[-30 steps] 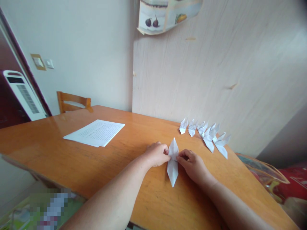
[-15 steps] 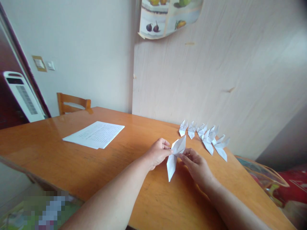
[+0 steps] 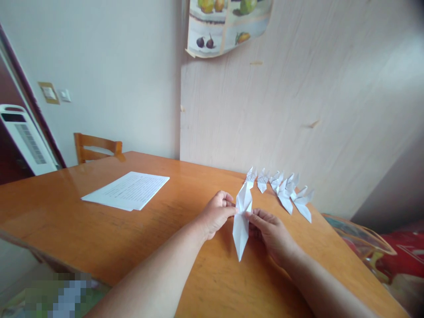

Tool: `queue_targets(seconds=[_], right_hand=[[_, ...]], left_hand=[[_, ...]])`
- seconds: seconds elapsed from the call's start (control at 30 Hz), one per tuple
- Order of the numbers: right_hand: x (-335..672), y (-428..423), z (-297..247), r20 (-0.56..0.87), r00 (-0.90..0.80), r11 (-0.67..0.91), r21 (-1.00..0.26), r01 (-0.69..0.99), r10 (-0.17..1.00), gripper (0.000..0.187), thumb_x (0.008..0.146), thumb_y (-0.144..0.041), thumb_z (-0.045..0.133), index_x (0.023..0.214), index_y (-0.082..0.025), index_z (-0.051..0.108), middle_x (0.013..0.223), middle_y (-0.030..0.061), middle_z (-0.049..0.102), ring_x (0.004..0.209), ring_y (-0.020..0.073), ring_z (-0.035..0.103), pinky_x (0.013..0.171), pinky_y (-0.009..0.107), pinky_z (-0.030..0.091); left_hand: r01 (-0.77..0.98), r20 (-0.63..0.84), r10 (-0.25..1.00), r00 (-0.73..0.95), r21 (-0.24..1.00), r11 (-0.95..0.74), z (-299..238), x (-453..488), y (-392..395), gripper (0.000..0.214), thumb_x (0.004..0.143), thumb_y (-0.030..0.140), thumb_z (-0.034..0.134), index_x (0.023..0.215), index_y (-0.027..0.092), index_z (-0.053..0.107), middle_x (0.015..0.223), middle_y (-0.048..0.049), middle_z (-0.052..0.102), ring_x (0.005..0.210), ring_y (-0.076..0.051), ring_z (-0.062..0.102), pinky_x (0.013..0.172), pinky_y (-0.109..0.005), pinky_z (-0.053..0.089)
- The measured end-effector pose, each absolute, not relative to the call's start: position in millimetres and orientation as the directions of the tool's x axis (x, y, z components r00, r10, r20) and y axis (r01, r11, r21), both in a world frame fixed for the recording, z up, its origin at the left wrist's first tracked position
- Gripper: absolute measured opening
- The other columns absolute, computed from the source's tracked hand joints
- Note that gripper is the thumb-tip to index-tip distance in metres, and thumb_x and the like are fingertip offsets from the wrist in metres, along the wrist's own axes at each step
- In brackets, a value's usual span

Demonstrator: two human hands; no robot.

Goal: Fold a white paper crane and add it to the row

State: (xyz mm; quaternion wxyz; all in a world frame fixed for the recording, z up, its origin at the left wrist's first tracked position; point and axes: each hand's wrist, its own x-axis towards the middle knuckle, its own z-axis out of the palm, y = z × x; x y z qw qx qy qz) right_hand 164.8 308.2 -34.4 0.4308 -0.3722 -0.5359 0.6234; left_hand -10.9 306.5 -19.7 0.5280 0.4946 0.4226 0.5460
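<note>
A long, pointed piece of folded white paper (image 3: 241, 221) is held a little above the orange wooden table (image 3: 99, 229). My left hand (image 3: 217, 213) pinches its middle from the left side. My right hand (image 3: 270, 234) pinches the same spot from the right, fingers curled behind the paper. Both points of the fold stick out, one up and one down toward me. A row of several finished folded paper figures (image 3: 281, 190) lies on the table just beyond my right hand, near the wall.
A small stack of printed sheets (image 3: 127, 191) lies on the table to the left. A wooden chair (image 3: 94, 147) stands at the far side. A white appliance (image 3: 24, 139) is at the left; a wood-grain wall panel (image 3: 298, 97) borders the table.
The folded paper lay flat on the table a second ago; both hands have lifted it off the surface and turned it upright. The view has shifted slightly.
</note>
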Motion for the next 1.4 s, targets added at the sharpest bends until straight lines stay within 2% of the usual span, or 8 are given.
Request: queue_targets(seconds=[0.13,0.4,0.7,0.9,1.0,1.17,1.27,1.4], right_hand=[[164.1,307.3,-32.7,0.019,-0.335,-0.039,-0.985,-0.167,0.942,0.032,0.079,-0.046,0.077,0.075,-0.020,0.059,0.068,-0.0021,0.059,0.062,0.0132,0.050,0.061,0.026,0.039],[165.3,305.2,-32.4,0.041,-0.368,-0.017,-0.988,-0.153,0.929,0.028,0.080,-0.042,0.075,0.075,-0.019,0.059,0.064,-0.0029,0.056,0.059,0.0123,0.047,0.060,0.026,0.037],[164.1,301.1,-32.8,0.026,-0.432,-0.057,-0.982,-0.180,0.901,0.027,0.085,-0.041,0.072,0.078,-0.017,0.062,0.067,-0.0023,0.055,0.061,0.0114,0.046,0.062,0.026,0.037],[167.5,308.1,-30.7,0.147,-0.241,0.126,-0.987,-0.100,0.959,0.036,0.081,-0.047,0.072,0.067,-0.020,0.054,0.060,-0.0039,0.051,0.058,0.0118,0.044,0.059,0.026,0.036],[170.7,312.5,-33.4,0.227,-0.100,0.233,-0.970,0.061,0.969,0.035,0.083,-0.050,0.067,0.068,-0.021,0.054,0.059,-0.0040,0.050,0.057,0.0127,0.045,0.057,0.026,0.036],[173.3,308.4,-34.9,0.408,-0.088,0.405,-0.809,0.426,0.909,0.031,0.091,-0.047,0.056,0.073,-0.021,0.055,0.059,-0.0030,0.053,0.055,0.0136,0.048,0.053,0.026,0.034],[172.3,301.2,-30.6,0.509,-0.187,0.519,-0.656,0.548,0.840,0.026,0.095,-0.043,0.053,0.081,-0.022,0.058,0.070,0.0001,0.061,0.061,0.0147,0.055,0.057,0.026,0.039],[170.0,290.9,-22.1,0.602,-0.308,0.630,-0.446,0.636,0.737,0.017,0.095,-0.039,0.056,0.095,-0.023,0.061,0.087,0.0043,0.065,0.076,0.0190,0.062,0.067,0.029,0.046]], left_hand=[[-0.202,0.071,0.996,0.060,0.978,-0.058,-17.6,-10.5,305.2,0.032,0.073,0.014,0.069,0.099,0.018,0.051,0.082,0.0013,0.063,0.076,-0.012,0.059,0.074,-0.026,0.044],[-0.188,0.065,0.983,0.171,0.982,-0.032,-15.8,-12.0,301.6,0.038,0.078,0.049,0.075,0.090,0.013,0.069,0.085,-0.0045,0.068,0.080,-0.017,0.061,0.079,-0.030,0.045],[-0.249,0.071,0.986,0.153,0.968,-0.031,-18.3,-9.9,303.4,0.041,0.080,0.053,0.072,0.084,0.013,0.068,0.081,-0.0059,0.067,0.077,-0.018,0.060,0.078,-0.032,0.046],[0.021,0.277,0.958,-0.074,0.961,-0.277,-18.1,-7.8,304.0,0.031,0.081,0.045,0.073,0.080,0.017,0.060,0.075,0.0007,0.060,0.073,-0.014,0.054,0.071,-0.025,0.043],[0.143,0.366,0.930,-0.024,0.922,-0.359,-16.9,-5.4,300.6,0.024,0.086,0.039,0.067,0.077,0.017,0.063,0.074,-0.0001,0.062,0.073,-0.014,0.056,0.071,-0.026,0.044],[0.100,0.343,0.932,0.118,0.929,-0.355,-13.8,3.1,290.4,0.026,0.089,0.033,0.064,0.106,0.015,0.073,0.103,-0.0086,0.074,0.097,-0.022,0.067,0.087,-0.031,0.050],[0.030,0.336,0.926,0.175,0.938,-0.346,-13.9,4.8,288.8,0.029,0.090,0.035,0.064,0.108,0.014,0.073,0.107,-0.0106,0.075,0.102,-0.024,0.068,0.092,-0.033,0.051],[-0.058,0.314,0.935,0.166,0.949,-0.309,-13.0,2.7,289.5,0.029,0.088,0.041,0.068,0.098,0.014,0.071,0.095,-0.0092,0.074,0.091,-0.021,0.068,0.084,-0.032,0.052]])
